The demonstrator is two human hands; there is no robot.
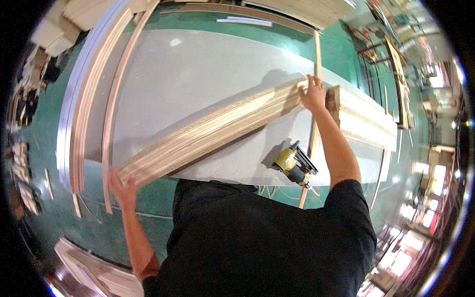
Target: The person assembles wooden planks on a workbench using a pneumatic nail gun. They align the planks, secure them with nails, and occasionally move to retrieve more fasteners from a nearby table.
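Note:
A long stack of thin light wooden strips (213, 131) lies aslant over the grey tabletop (208, 64), its left end nearer me. My left hand (123, 190) is closed round the near left end, slightly smeared by motion. At the far right end, my right hand (312, 94) grips the same stack, thumb and fingers bent over its end. Whether the stack rests on the tabletop or is lifted a little, I cannot tell. A yellow and black nail gun (292, 166) lies on the table, left of my right forearm.
Another wooden stack (363, 119) stands right of my right hand. Long wooden strips (86, 114) and pale bluish bars (74, 109) run along the left side. A narrow batten (314, 138) passes under my right arm. Wooden panels (99, 272) lie low at the left on the green floor (99, 237).

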